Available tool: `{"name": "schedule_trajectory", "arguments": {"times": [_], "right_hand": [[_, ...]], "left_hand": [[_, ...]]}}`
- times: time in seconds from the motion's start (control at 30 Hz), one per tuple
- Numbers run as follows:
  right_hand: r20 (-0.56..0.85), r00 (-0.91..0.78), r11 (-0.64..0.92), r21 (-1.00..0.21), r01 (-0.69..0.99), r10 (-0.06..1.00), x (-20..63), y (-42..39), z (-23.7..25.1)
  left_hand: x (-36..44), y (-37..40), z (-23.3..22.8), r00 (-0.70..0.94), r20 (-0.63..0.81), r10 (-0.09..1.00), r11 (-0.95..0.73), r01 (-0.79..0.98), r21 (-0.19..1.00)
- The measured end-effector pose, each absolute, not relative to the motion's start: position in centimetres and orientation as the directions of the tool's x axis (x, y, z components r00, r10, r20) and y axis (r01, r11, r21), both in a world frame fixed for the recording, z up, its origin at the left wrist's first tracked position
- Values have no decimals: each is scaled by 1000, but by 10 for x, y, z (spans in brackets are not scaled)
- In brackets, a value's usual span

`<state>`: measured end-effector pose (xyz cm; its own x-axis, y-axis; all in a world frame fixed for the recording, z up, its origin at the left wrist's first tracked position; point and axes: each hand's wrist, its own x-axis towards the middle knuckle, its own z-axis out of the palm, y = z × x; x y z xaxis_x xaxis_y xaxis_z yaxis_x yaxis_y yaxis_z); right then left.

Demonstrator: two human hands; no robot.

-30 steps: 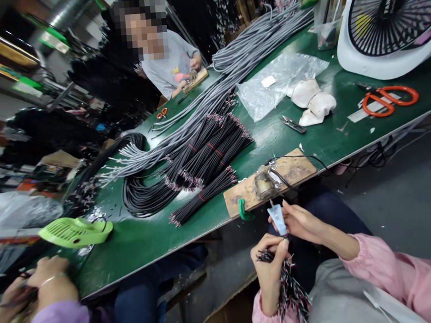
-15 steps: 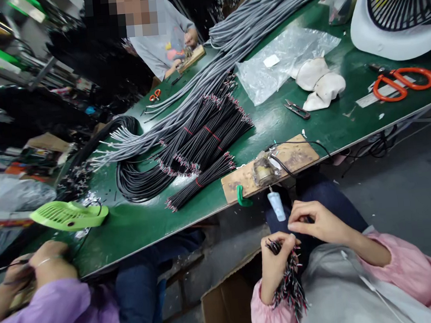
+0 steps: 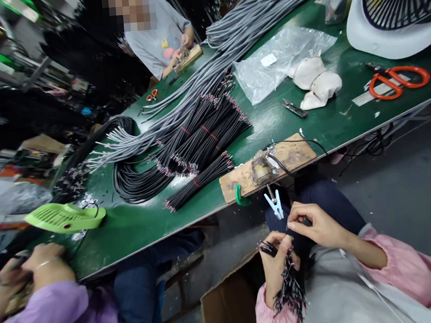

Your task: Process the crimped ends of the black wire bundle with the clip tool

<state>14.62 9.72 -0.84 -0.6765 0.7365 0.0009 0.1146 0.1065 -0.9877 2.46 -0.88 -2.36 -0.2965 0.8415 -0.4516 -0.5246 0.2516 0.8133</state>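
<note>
My left hand (image 3: 276, 262) is closed around a bundle of short black cables (image 3: 290, 291) with stripped red, white and black wire ends, which hang down past my wrist. My right hand (image 3: 317, 224) is in a pinch just above the left thumb. A thin wire seems to run between the fingertips of both hands, and a small dark thing shows in the curl of the right fingers. Just beyond them, a light-blue clip (image 3: 276, 207) hangs from the shaft of a small motor (image 3: 261, 172) on a wooden board (image 3: 293, 154) at the table edge.
Tied black cable bundles (image 3: 206, 132) and long grey cables (image 3: 243, 35) cover the green table (image 3: 139, 237). Orange-handled scissors (image 3: 385, 88), snips (image 3: 294, 108) and a white fan (image 3: 362, 35) are on the right. Co-workers sit left and opposite. An open cardboard box (image 3: 227, 305) stands below.
The blue clip has turned on the shaft and now shows its two spread legs. My left hand and the cables have tilted slightly. My right hand keeps its pinch. The view has shifted a little.
</note>
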Motion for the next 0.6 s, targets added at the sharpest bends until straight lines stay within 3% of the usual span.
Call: {"name": "schedule_trajectory", "arguments": {"times": [0.2,0.37,0.47,0.53,0.6], "right_hand": [[56,-712,92,-996,12,700,152,93,-9],[224,-694,211,-972,-106,685,149,100,-5],[257,-707,233,-963,-133,660,148,100,-4],[215,-718,177,-976,-128,662,147,98,-6],[121,-749,14,-989,-148,651,146,96,-10]], "left_hand": [[22,-11,-21,-274,-432,859,228,-552,802],[23,-10,-12,-236,-448,862,271,-533,802],[23,-10,-10,-216,-449,867,299,-496,815],[22,-9,-8,-198,-441,875,318,-450,834],[20,-7,-5,-214,-436,874,349,-350,870]]}}
